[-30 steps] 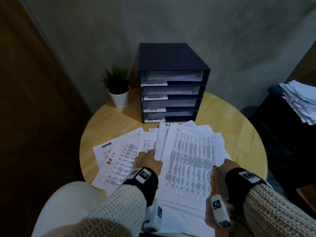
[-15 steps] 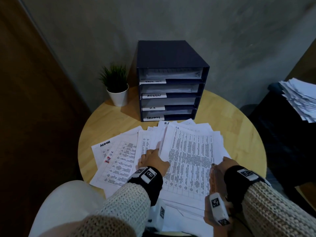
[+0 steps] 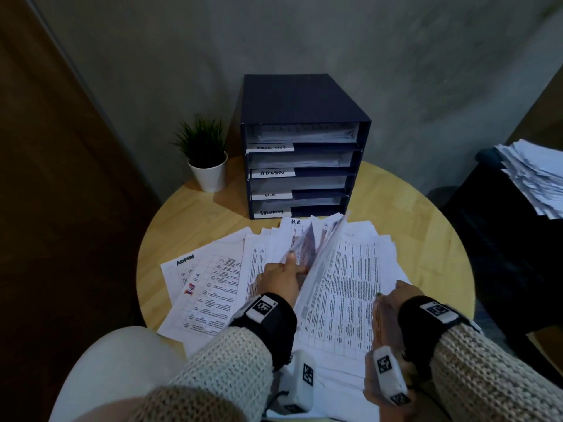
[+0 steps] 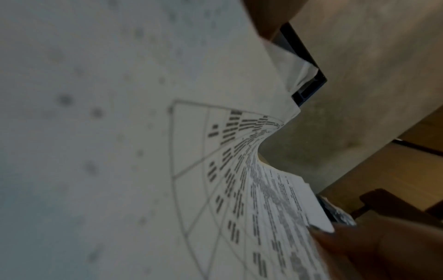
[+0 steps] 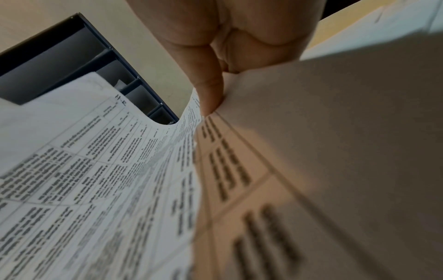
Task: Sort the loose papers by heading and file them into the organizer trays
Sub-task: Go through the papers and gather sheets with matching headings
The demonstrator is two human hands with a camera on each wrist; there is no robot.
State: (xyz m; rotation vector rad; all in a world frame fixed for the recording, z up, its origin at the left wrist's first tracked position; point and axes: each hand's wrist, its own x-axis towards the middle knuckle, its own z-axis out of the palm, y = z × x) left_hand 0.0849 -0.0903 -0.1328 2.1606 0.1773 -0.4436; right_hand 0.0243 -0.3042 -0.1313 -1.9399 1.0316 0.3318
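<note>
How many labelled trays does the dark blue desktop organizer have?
4, stacked in the dark blue desktop organizer at the back of the round wooden table: top tray, label unreadable; ADMIN tray below; H.R tray third; bottom tray, label unclear.

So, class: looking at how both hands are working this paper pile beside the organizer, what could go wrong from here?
1. The left hand lifts several sheets of the fanned pile at once, so headings could get mixed.
2. The pile overhangs the near edge of the round table; sheets might slide off.
3. The right hand pinches only the pile's edge, which could crease.
</note>
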